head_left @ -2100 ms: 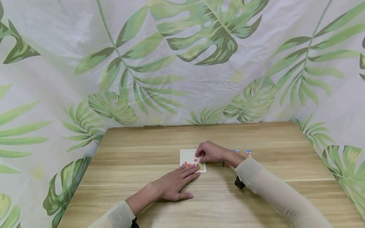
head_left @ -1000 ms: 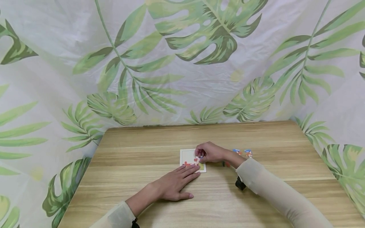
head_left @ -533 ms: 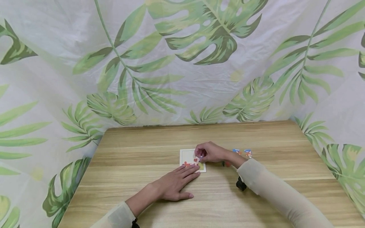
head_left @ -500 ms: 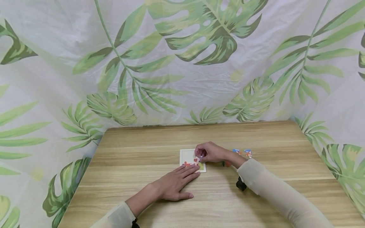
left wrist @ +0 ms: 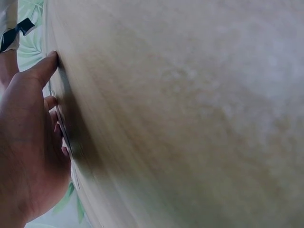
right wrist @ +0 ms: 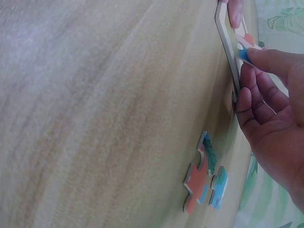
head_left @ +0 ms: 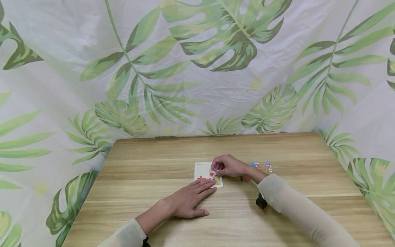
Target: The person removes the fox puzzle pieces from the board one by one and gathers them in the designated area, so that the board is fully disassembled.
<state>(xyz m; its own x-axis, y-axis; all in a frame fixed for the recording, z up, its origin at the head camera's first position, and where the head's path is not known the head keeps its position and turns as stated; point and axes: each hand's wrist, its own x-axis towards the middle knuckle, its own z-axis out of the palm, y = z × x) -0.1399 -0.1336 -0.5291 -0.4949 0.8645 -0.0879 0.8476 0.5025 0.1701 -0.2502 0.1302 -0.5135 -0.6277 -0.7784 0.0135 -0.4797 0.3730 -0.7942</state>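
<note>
A white-bordered jigsaw board [head_left: 202, 167] lies on the table, with red and yellow-green picture parts along its near side. My left hand [head_left: 192, 200] rests flat with fingers straight, its fingertips over the board's near edge and its thumb on the wood. My right hand [head_left: 229, 165] is over the board's right side. Between thumb and curled fingers it pinches a jigsaw piece [right wrist: 244, 54] with a blue patch, tilted over the board; the fingers hide part of it. In the left wrist view, the left hand [left wrist: 33, 137] lies against the tabletop.
Several loose jigsaw pieces lie right of the board, among them a blue-and-orange piece [head_left: 268, 167] and, in the right wrist view, a red-and-green piece [right wrist: 194, 183] beside a blue one [right wrist: 219, 187]. The right forearm passes over some. A leaf-print cloth [head_left: 172, 68] hangs behind the wooden table [head_left: 148, 151].
Both hands keep their places at the board, and the right fingers still pinch the piece. Only the right sleeve has shifted slightly to the right.
</note>
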